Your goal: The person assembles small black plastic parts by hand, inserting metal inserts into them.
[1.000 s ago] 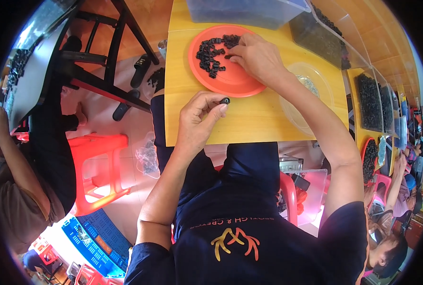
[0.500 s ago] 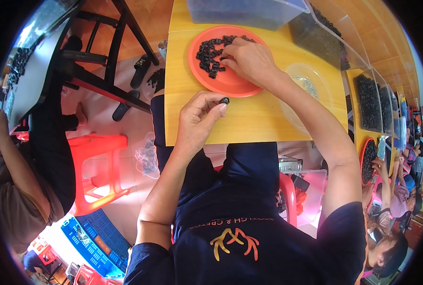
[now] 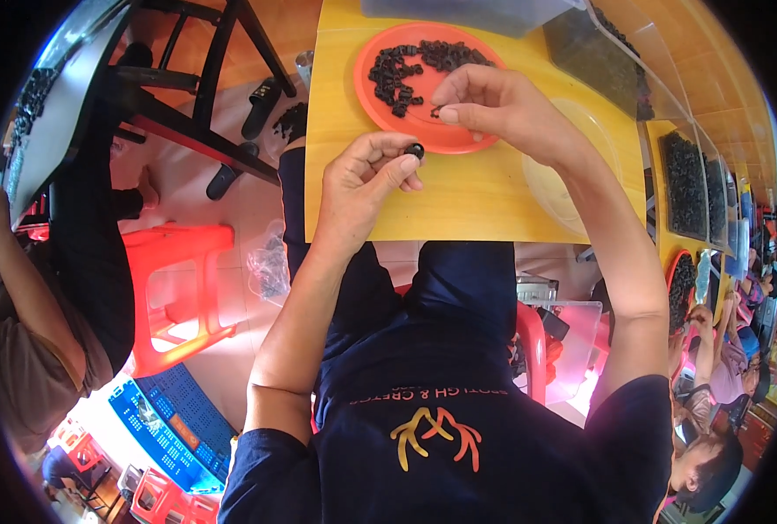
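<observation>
My left hand (image 3: 360, 179) pinches a small round black part (image 3: 414, 150) between thumb and fingers, just in front of an orange-red plate (image 3: 406, 133). Over the plate's right side is my right hand (image 3: 512, 109), thumb and forefinger nearly together. A tiny dark piece (image 3: 436, 112) shows at those fingertips, too small to name. Small black parts (image 3: 395, 80) lie heaped on the left and far side of the plate.
A clear round dish (image 3: 572, 196) sits under my right forearm on the yellow table (image 3: 484, 205). Translucent bins, some with black parts (image 3: 683, 183), stand beyond and to the right. A red stool (image 3: 179, 253) is at left. Other people sit on both sides.
My right hand has drawn back from the black parts toward the plate's near right, with a tiny dark piece at its fingertips. The left hand still holds its part, now turned differently.
</observation>
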Tool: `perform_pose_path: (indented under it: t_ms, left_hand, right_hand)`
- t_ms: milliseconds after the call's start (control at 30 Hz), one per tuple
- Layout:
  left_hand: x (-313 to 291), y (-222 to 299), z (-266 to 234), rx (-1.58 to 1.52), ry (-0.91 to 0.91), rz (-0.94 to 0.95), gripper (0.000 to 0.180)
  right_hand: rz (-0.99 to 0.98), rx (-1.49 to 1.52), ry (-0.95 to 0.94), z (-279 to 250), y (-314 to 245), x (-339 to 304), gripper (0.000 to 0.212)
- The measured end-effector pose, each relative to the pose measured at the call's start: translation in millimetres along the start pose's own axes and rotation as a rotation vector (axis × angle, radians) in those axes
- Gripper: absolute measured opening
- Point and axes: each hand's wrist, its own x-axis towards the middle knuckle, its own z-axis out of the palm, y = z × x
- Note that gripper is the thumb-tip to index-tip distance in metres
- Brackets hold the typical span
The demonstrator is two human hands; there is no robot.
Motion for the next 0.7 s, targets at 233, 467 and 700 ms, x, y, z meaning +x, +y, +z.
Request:
perform_pose_path:
  t_ms: [233, 467, 700]
  left_hand:
    - [1, 2, 9, -0.044, -0.020, -0.018, 0.017]
    - [-1, 5, 12, -0.023, -0.055, -0.032, 0.016]
    - [-2, 8, 15, 0.036, -0.111, -0.020, 0.014]
  right_hand:
    - [0.049, 0.207, -0.070, 16, -3, -24, 0.014]
    - [0.036, 0.226, 0.012, 25, 3, -32, 0.015]
    - [0.064, 0.067, -0.008, 23, -3, -38, 0.016]
